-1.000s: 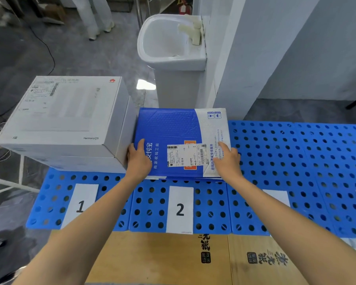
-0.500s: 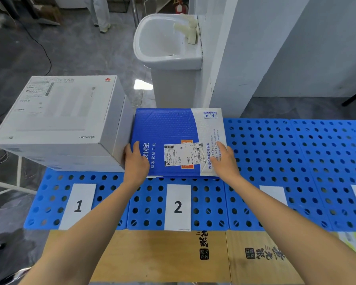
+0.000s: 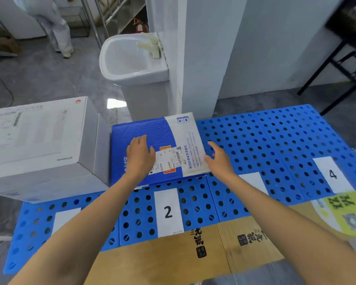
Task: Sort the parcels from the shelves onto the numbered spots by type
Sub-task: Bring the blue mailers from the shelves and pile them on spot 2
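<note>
Hands, left hand (image 3: 139, 156) flat on crinkly blue mailer (image 3: 152, 130), right hand (image 3: 219, 159) beside.

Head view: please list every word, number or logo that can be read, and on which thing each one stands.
"2": white label on the blue perforated panel.
"4": white label farther right.
"HarmonyOS": top of the white box; a red logo is at its corner.
Chinese print: blue mailer and cardboard, partly readable.
Shipping labels: too small.
Yellow sticker: blurred.
</note>
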